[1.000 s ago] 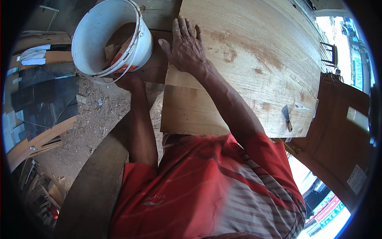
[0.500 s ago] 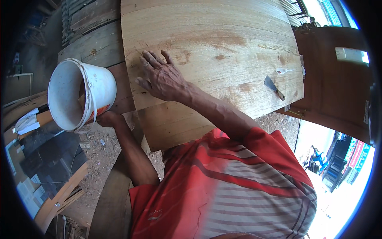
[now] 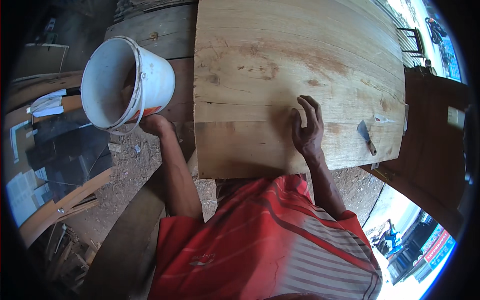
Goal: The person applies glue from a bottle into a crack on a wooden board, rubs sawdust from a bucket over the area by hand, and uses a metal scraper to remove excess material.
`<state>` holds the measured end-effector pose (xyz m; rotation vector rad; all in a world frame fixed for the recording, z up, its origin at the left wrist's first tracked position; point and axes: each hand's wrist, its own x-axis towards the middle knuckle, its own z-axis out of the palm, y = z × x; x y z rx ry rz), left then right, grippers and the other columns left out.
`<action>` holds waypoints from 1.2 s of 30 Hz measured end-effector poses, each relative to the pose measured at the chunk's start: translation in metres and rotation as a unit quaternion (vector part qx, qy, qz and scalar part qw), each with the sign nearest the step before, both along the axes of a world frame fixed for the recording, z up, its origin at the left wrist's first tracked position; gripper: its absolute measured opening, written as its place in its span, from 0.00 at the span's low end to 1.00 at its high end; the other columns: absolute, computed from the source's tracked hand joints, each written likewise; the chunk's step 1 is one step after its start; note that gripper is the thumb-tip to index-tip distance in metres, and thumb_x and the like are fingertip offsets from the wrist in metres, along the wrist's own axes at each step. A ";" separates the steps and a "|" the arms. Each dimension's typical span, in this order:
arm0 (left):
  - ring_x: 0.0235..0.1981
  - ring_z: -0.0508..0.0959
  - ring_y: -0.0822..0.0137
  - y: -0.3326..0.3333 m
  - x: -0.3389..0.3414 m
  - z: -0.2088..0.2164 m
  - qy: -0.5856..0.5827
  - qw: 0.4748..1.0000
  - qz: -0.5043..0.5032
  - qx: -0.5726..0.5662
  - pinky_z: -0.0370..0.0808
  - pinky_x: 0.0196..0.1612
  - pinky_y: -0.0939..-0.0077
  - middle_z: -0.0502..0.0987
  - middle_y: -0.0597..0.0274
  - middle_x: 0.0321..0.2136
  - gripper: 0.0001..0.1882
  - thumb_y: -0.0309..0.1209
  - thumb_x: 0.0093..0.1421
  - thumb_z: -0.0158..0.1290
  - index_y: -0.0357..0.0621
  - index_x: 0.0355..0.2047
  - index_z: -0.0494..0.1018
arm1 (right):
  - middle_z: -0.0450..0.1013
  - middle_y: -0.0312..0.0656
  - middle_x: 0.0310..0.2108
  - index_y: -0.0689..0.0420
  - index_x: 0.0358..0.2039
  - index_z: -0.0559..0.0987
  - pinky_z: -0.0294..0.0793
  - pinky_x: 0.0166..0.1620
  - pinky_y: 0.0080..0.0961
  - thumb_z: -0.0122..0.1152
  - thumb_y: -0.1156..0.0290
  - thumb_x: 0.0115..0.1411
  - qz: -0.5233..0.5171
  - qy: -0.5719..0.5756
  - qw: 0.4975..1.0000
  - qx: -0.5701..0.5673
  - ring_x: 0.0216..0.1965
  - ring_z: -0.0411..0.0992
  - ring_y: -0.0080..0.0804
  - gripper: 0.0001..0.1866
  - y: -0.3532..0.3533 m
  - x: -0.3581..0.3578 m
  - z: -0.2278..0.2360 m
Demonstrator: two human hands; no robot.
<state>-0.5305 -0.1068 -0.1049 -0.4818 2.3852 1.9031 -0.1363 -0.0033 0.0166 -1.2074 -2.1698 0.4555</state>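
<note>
On the head view I see 1 white bucket tilted just left of the wooden panel. The left hand is at its underside; I can't tell that grip's closure. The right hand is over the panel, grip apart.

A brown wooden panel bears 1 pale rectangle. Left of the panel lie 2 hand tools: a scraper with a metal blade, and, nearer the panel, a small white tool. Above the panel in view stands a black frame; below it, a red sign. Well left of the panel are a white cloth, a dark sheet and, lower down, wood scraps.
</note>
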 end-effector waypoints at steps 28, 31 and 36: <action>0.51 0.75 0.53 -0.039 0.037 -0.015 0.101 0.989 0.075 -0.080 0.74 0.58 0.57 0.74 0.50 0.50 0.19 0.41 0.72 0.47 0.35 0.51 0.70 | 0.68 0.43 0.33 0.60 0.46 0.69 0.62 0.47 0.45 0.44 0.57 0.74 0.029 -0.164 0.986 0.005 0.41 0.65 0.44 0.17 0.013 -0.026 -0.016; 0.51 0.75 0.53 -0.038 0.029 -0.011 0.109 0.987 0.070 -0.099 0.74 0.58 0.57 0.74 0.49 0.50 0.20 0.41 0.72 0.47 0.35 0.51 0.70 | 0.68 0.43 0.33 0.61 0.49 0.69 0.62 0.47 0.46 0.45 0.56 0.74 0.026 -0.169 0.985 -0.013 0.41 0.65 0.44 0.19 0.013 -0.017 -0.020; 0.51 0.76 0.52 -0.042 0.021 -0.008 0.111 0.984 0.055 -0.128 0.75 0.57 0.58 0.74 0.49 0.51 0.21 0.41 0.72 0.47 0.34 0.52 0.70 | 0.69 0.43 0.35 0.62 0.52 0.69 0.63 0.46 0.47 0.46 0.53 0.73 0.010 -0.167 0.986 -0.005 0.41 0.66 0.44 0.23 0.011 -0.013 -0.026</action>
